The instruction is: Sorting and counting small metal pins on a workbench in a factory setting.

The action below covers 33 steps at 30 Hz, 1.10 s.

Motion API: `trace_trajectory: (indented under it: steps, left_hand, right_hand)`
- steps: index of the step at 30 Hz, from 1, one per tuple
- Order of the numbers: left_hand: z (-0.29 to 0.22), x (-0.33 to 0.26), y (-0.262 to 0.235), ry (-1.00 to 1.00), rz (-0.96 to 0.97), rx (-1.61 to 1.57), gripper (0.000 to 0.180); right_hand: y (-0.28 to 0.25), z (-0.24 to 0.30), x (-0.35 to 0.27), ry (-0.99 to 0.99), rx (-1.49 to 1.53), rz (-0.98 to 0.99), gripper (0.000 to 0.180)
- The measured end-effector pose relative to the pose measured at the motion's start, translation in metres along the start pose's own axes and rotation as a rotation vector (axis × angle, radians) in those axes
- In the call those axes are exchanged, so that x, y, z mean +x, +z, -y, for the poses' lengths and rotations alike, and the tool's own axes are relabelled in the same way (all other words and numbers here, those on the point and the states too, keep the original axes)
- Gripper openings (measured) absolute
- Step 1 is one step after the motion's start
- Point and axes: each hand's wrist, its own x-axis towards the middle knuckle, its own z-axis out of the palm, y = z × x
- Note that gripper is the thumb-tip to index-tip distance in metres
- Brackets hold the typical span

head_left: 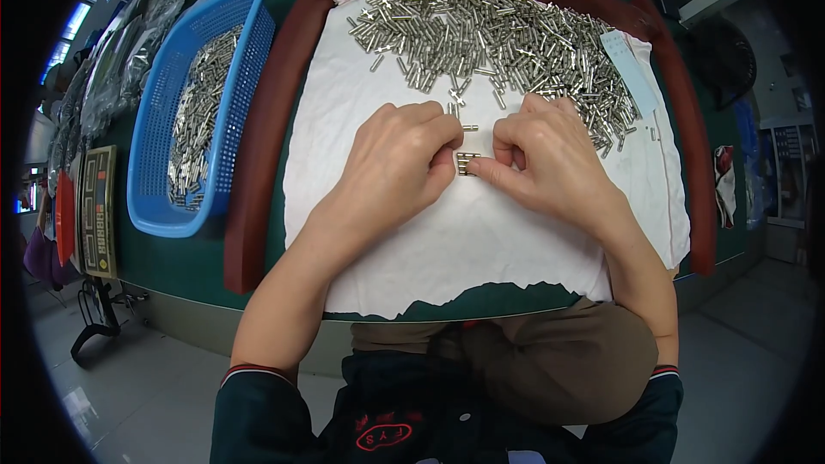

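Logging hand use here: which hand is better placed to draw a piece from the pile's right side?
Probably the right hand: its fingers are beside that side of the metal pile, while the left hand sits farther away.

On the green table we see plastic-wrapped bundles along the far left edge, and a tan patterned board upright at the near left corner, a red object just beside it. Inside the right rail of the reddish-brown frame we find a pale blue paper strip. Beyond the right edge we notice a dark chair; below, grey floor.
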Motion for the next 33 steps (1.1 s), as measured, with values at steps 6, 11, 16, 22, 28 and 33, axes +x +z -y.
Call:
trace_trajectory:
  steps: [6,11,16,22,28,33]
  left_hand:
    - [0.000,0.001,-0.001,-0.043,-0.007,0.005,0.007]
    - [0.001,0.001,-0.001,-0.055,-0.005,-0.006,0.008]
    - [0.002,0.001,-0.001,-0.059,-0.005,0.004,0.009]
    - [0.001,0.002,-0.001,-0.054,-0.011,-0.008,0.008]
    - [0.001,0.001,-0.004,-0.076,-0.005,-0.011,0.009]
    - [0.002,0.003,-0.006,-0.133,-0.057,-0.051,0.007]
  right_hand:
    - [0.005,-0.001,0.002,0.015,-0.032,-0.032,0.036]
    - [0.005,-0.003,0.002,-0.002,-0.039,-0.099,0.035]
    - [0.000,-0.002,0.001,-0.046,0.039,-0.024,0.034]
    - [0.003,-0.002,0.002,-0.027,-0.012,-0.055,0.032]
    - [-0.005,-0.001,0.006,0.069,0.083,-0.067,0.018]
    - [-0.001,-0.004,0.005,-0.031,0.047,-0.176,0.009]
